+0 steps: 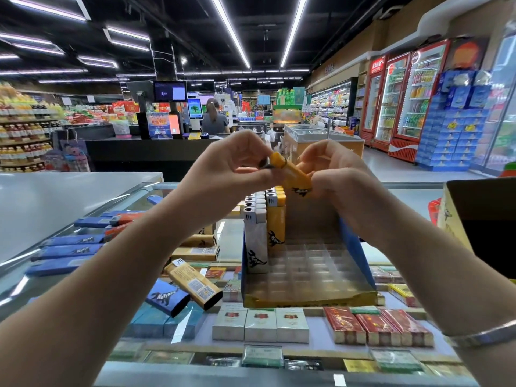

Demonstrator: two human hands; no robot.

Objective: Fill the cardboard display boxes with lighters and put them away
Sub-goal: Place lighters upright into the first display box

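Observation:
A cardboard display box (310,298) with a clear slotted tray stands on the glass counter (229,238). White lighters (255,247) and yellow lighters (276,227) stand upright in its back left slots. Above the box, my left hand (237,163) and my right hand (332,169) both pinch one yellow lighter (293,174), held tilted. Loose blue lighters (69,251), orange ones (125,219) and tan ones (192,283) lie on the counter to the left.
Cigarette packs (259,325) show under the glass. A second open cardboard box (480,219) stands at the right edge. A white counter top (55,202) lies at far left. A person (214,118) stands at a checkout behind, with drink fridges (405,99) at right.

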